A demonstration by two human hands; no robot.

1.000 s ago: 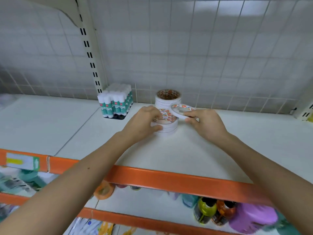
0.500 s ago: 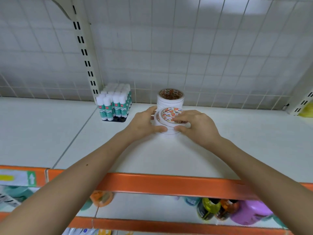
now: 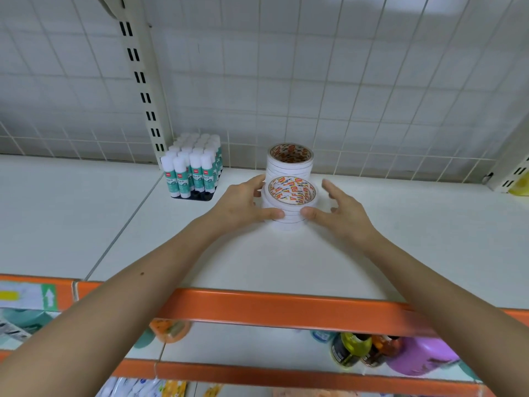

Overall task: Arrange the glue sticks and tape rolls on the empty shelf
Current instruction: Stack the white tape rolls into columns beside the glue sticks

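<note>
Two stacks of white tape rolls with orange-printed cores stand on the white shelf [image 3: 257, 262]. The front tape stack [image 3: 292, 209] is just ahead of the taller back tape stack [image 3: 289, 163]. My left hand [image 3: 243, 204] wraps the front stack's left side, thumb in front and fingers behind. Only the thumb of my right hand [image 3: 342, 214] touches its right side; the fingers are spread and off the rolls. A block of glue sticks [image 3: 191, 171] with white caps and teal labels stands upright in a black tray to the left, near the back.
A wire grid back wall and a slotted upright post [image 3: 143, 81] close the shelf behind. An orange front rail [image 3: 286, 309] runs along the shelf edge. On the lower shelf are bottles [image 3: 352, 349] and a purple item [image 3: 420, 356].
My right hand set the loose tape roll on top of the front stack, then spread its fingers away from it. My left hand stayed on the stack.
</note>
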